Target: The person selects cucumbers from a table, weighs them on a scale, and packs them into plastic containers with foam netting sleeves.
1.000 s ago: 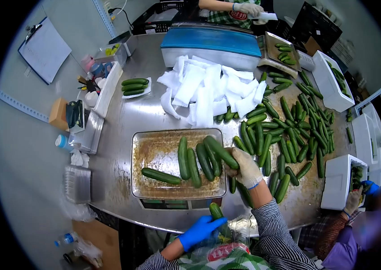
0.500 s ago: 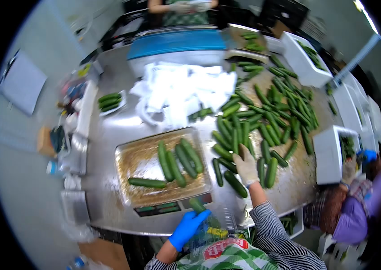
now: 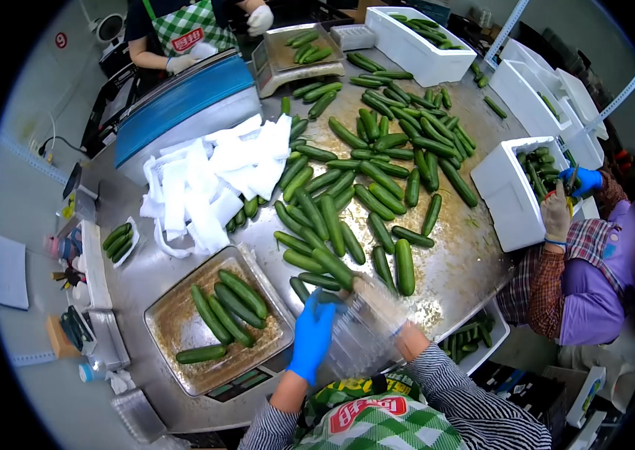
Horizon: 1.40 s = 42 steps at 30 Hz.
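Observation:
My left hand, in a blue glove, is closed at the edge of a clear plastic tray, which is tilted and smeared by motion. At its fingertips shows a dark green piece of cucumber; I cannot tell whether it is held. My right hand, in a pale glove, is blurred and partly behind the clear plastic. Its fingers are around the near end of a cucumber, which points away to the left over the pile. Many loose cucumbers lie beyond both hands on the metal table.
Left of my hands, a metal pan holds several cucumbers. White foam strips lie behind it, near a blue-topped box. White foam boxes stand at the right, by a co-worker in purple. Another person stands across the table.
The view has turned to the right. My right hand has drawn back from the pile with a cucumber. The clear tray has come up between my hands.

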### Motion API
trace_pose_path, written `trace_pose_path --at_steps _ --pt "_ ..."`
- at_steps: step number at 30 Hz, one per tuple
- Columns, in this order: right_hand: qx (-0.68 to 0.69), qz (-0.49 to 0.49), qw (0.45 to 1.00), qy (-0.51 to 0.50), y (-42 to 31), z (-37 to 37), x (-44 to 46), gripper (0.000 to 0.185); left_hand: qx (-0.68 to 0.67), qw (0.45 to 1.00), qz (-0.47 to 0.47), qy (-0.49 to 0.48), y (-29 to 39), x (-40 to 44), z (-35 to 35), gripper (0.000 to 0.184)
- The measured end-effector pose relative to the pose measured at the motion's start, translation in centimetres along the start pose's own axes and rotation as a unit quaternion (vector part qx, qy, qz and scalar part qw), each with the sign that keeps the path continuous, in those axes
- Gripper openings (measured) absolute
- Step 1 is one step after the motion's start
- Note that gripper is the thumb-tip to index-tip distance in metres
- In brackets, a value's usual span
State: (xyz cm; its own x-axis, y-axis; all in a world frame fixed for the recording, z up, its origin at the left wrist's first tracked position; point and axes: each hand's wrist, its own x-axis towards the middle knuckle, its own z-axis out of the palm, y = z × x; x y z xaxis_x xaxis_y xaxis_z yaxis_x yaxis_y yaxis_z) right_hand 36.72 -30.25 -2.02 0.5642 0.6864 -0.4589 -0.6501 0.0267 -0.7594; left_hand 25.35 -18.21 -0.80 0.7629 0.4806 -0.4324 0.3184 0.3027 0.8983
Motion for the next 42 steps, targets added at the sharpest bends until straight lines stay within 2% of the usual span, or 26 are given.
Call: trace_pose_path --at_steps 2,3,4,6,7,10,11,12,14,15,16,18,19,20,21,22,23,24,26,29,32,33,35,36,39,42 --pt "0.052 -0.001 0.999 0.008 0.2 -2.1 0.9 0.057 0.047 0.998 -0.018 -0.038 -0.6 -0.6 0.1 0.034" --pt "0.069 0.001 0.996 0.057 -0.1 -1.5 1.0 0.057 0.055 0.996 -0.049 -0.058 -0.4 -1.3 0.1 0.031" --pt "0.089 0.026 0.995 0.045 -0.3 -2.0 1.4 0.054 0.063 0.992 -0.080 -0.077 -0.2 -1.9 0.0 0.029" --pt "0.128 0.076 0.989 0.020 -0.2 -3.4 2.4 0.050 0.077 0.986 -0.131 -0.071 0.3 -2.9 -0.3 0.029" --pt "0.171 0.059 0.983 -0.028 0.4 -3.9 3.4 0.047 0.083 0.982 -0.156 -0.069 0.2 -3.2 -0.4 0.028" --pt "0.112 0.086 0.990 0.028 -0.2 -4.1 5.5 0.042 0.076 0.989 -0.129 -0.020 -1.2 -3.7 -0.6 0.027" --pt "-0.146 0.059 0.987 0.043 -1.7 -4.3 5.8 0.044 0.068 0.989 -0.128 -0.007 -1.6 -3.7 -0.6 0.024" --pt "-0.301 -0.091 0.944 0.098 -1.2 -4.0 6.8 0.054 0.066 0.987 -0.149 -0.004 -1.7 -3.8 -0.6 0.023" --pt "-0.414 -0.205 0.883 0.084 -1.3 -4.7 7.3 0.062 0.064 0.980 -0.188 0.004 -1.5 -3.9 -0.3 0.021" --pt "-0.408 -0.199 0.887 0.077 -1.5 -5.2 7.8 0.064 0.046 0.986 -0.161 0.014 -2.0 -3.9 0.1 0.020" --pt "-0.499 -0.186 0.840 0.103 -4.2 -4.6 7.4 0.056 0.042 0.986 -0.160 0.011 -2.1 -3.9 0.4 0.020" --pt "-0.559 -0.139 0.795 0.192 -6.6 -6.0 8.7 0.044 0.033 0.987 -0.156 0.006 -1.9 -3.8 0.8 0.020" --pt "-0.554 -0.203 0.768 0.250 -7.2 -7.0 9.3 0.033 0.032 0.984 -0.173 -0.007 -1.4 -3.6 0.8 0.021" --pt "-0.580 -0.270 0.708 0.299 -7.6 -8.6 10.2 0.032 0.032 0.983 -0.179 -0.006 -1.5 -3.4 0.9 0.022" --pt "-0.586 -0.253 0.698 0.326 -8.4 -10.3 11.4 0.031 0.033 0.982 -0.186 -0.005 -1.7 -3.4 0.9 0.022" --pt "-0.610 -0.256 0.659 0.359 -8.9 -12.1 12.5 0.034 0.035 0.980 -0.194 -0.005 -1.8 -3.4 1.0 0.023" --pt "-0.623 -0.163 0.652 0.400 -10.6 -12.5 12.8 0.038 0.034 0.980 -0.196 -0.006 -1.7 -3.3 1.1 0.023" --pt "-0.595 -0.166 0.645 0.450 -10.6 -14.3 13.5 0.043 0.032 0.980 -0.196 -0.008 -1.4 -3.2 1.2 0.023" --pt "-0.623 -0.131 0.634 0.439 -11.0 -16.4 13.7 0.040 0.032 0.980 -0.196 -0.008 -1.3 -2.9 1.4 0.023" --pt "-0.653 -0.060 0.656 0.374 -11.4 -16.8 14.4 0.043 0.033 0.980 -0.194 -0.008 -1.7 -3.0 1.3 0.023" --pt "-0.539 -0.096 0.756 0.358 -13.2 -18.2 13.4 0.048 0.034 0.981 -0.188 -0.013 -1.5 -3.1 1.5 0.023" --pt "-0.350 -0.075 0.887 0.292 -14.5 -18.0 11.8 0.050 0.042 0.982 -0.182 -0.013 -1.6 -3.1 1.5 0.023" --pt "-0.062 -0.125 0.968 0.207 -12.7 -20.7 11.0 0.057 0.048 0.985 -0.168 -0.013 -2.0 -2.9 1.7 0.023" --pt "0.084 -0.143 0.975 0.145 -12.4 -20.1 9.5 0.061 0.046 0.986 -0.161 -0.010 -2.4 -2.7 1.8 0.022" --pt "0.212 -0.122 0.970 -0.010 -10.3 -19.0 6.2 0.070 0.069 0.984 -0.161 -0.032 -1.3 -2.8 2.2 0.025" --pt "0.200 -0.081 0.975 -0.052 -7.2 -15.9 4.3 0.081 0.091 0.978 -0.181 -0.060 -1.2 -2.0 2.4 0.030"
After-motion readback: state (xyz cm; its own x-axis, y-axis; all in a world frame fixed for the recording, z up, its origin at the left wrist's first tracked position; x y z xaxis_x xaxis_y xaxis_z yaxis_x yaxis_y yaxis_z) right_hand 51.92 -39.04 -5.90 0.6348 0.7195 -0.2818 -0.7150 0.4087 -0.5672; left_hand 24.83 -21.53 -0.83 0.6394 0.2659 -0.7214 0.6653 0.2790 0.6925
